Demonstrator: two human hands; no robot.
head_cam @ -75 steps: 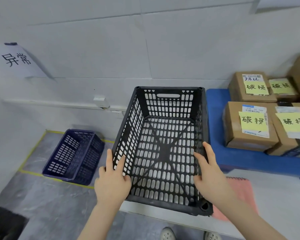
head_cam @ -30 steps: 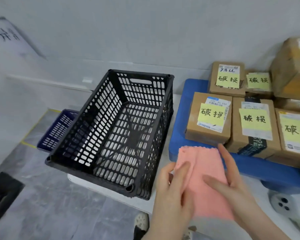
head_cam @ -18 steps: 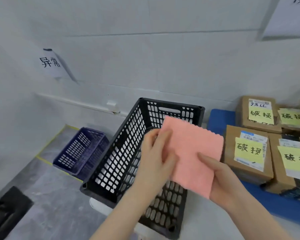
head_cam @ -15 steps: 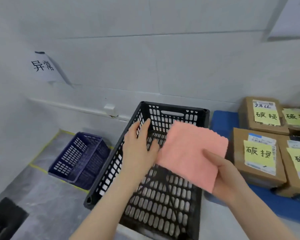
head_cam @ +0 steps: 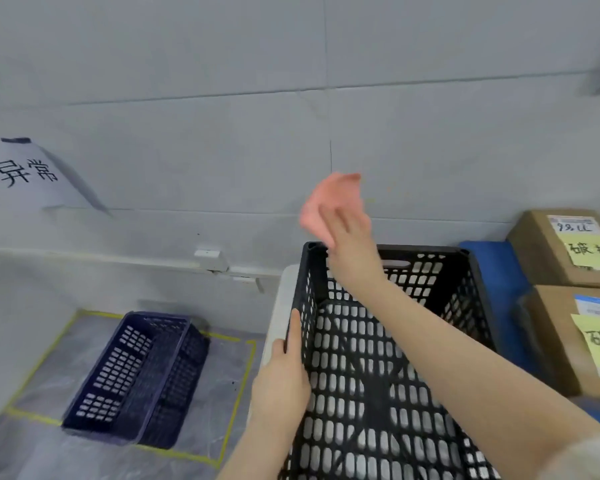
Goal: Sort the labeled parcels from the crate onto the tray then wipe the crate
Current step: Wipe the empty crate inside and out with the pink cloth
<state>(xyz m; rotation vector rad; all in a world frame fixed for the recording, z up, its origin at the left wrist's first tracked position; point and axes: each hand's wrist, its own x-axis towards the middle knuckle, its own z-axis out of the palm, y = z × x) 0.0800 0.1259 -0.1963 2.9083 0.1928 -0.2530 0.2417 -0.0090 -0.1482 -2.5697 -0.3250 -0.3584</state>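
Observation:
An empty black slatted crate [head_cam: 465,306] stands on the white table in front of me. My left hand [head_cam: 279,379] grips the crate's left wall near its front. My right hand [head_cam: 349,233] is raised over the crate's far left corner and holds a pink cloth [head_cam: 321,202], which is bunched and blurred above the fingers. Brown parcels [head_cam: 548,251] with yellow labels sit on the blue tray [head_cam: 489,268] to the right of the crate.
A dark blue basket [head_cam: 136,375] lies on the floor at the left inside a square of yellow tape. A paper sign [head_cam: 21,174] hangs on the grey wall at the left. The wall stands close behind the crate.
My left hand let go of the cloth and took hold of the crate's left wall. My right hand carried the cloth up and across to the crate's far left corner.

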